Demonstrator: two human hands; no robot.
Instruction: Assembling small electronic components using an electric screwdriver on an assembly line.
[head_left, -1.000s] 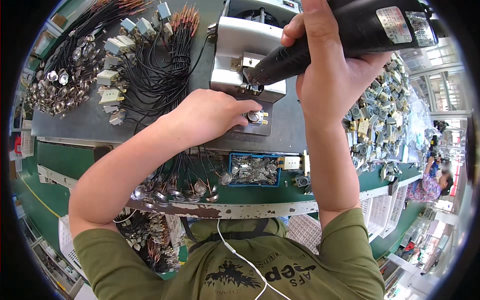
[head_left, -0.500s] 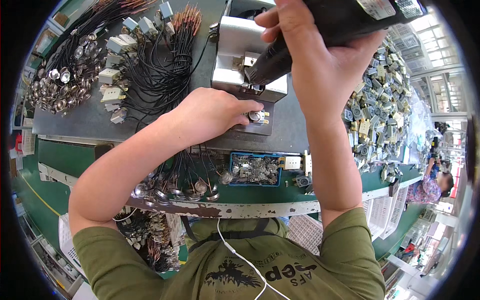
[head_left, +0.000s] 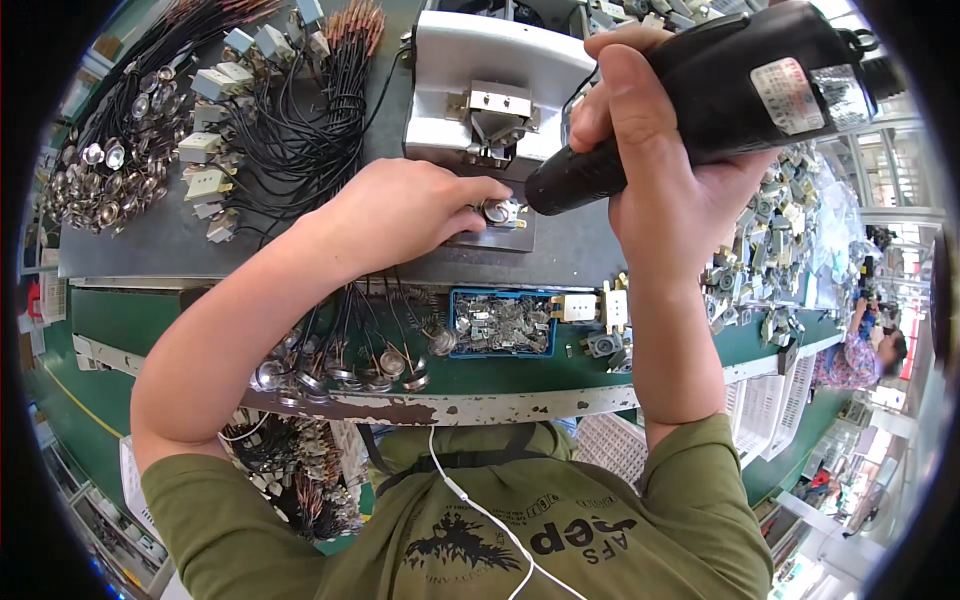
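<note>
My right hand is wrapped round a black power screwdriver, held tilted with its tapered nose down to the left. That nose hangs just right of a small switch-like part with a round metal piece on top and brass terminals. My left hand pinches this part between thumb and forefinger, on a dark metal plate. Behind it stands a silver metal fixture with a bracket at its middle. The driver's very tip is not clearly visible.
Bundled black wires with grey-white switch blocks lie at left, beside round metal caps. A blue tray of small metal clips sits in front. Many loose switch blocks are heaped at right. The bench's worn edge runs near me.
The screwdriver has moved right, away from the fixture's front, uncovering the bracket. Its nose now hangs beside the small part. My left hand keeps its pinch on the part.
</note>
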